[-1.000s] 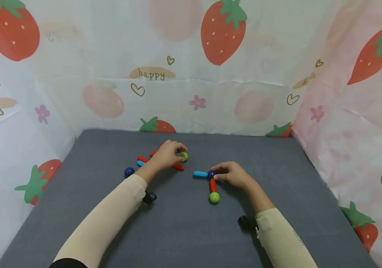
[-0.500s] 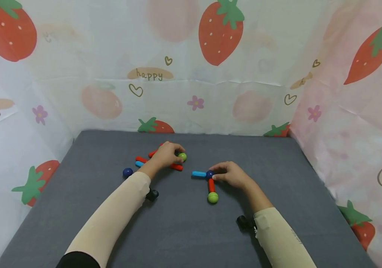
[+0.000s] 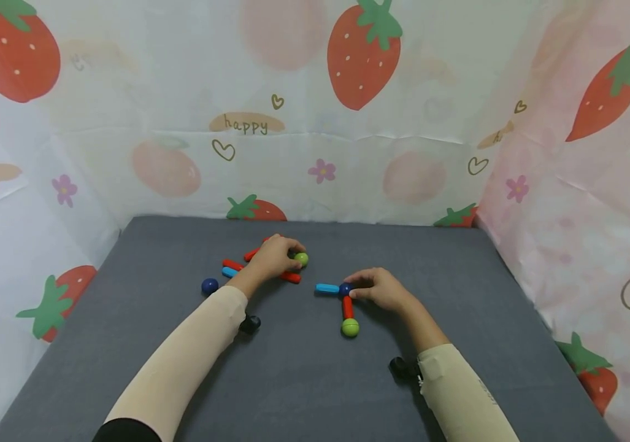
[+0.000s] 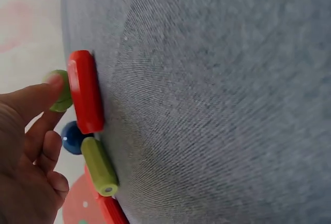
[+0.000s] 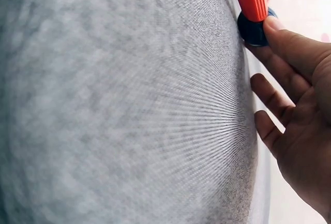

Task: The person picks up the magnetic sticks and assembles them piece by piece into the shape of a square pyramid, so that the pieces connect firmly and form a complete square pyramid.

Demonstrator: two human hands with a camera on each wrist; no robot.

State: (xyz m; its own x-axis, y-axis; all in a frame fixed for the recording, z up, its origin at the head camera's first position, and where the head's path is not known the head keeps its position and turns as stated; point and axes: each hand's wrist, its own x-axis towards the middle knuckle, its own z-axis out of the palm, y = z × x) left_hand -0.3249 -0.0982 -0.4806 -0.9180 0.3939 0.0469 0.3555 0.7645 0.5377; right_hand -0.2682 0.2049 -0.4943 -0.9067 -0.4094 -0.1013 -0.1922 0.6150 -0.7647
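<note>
In the head view, my left hand [image 3: 276, 255] pinches a green ball [image 3: 301, 259] between thumb and finger at the back of the table. A red rod [image 4: 86, 92] lies right beside that ball, with a dark blue ball [image 4: 74, 137] and a green rod [image 4: 100, 167] under the same hand. My right hand [image 3: 378, 288] grips another dark blue ball [image 3: 345, 289] by thumb and fingertips. From it a light blue rod [image 3: 327, 288] points left, and a red rod [image 3: 347, 307] runs toward me, ending in a green ball [image 3: 350, 328].
More red rods [image 3: 233, 264] and a light blue rod [image 3: 230, 272] lie behind and beside my left wrist. A loose dark blue ball [image 3: 210, 286] sits left of them. The grey table [image 3: 303, 380] ends at a strawberry-print curtain [image 3: 348, 153] at the back and sides.
My left forearm has swung slightly to the right. Both hands stay where they were, holding the same balls; the head view has shifted a little.
</note>
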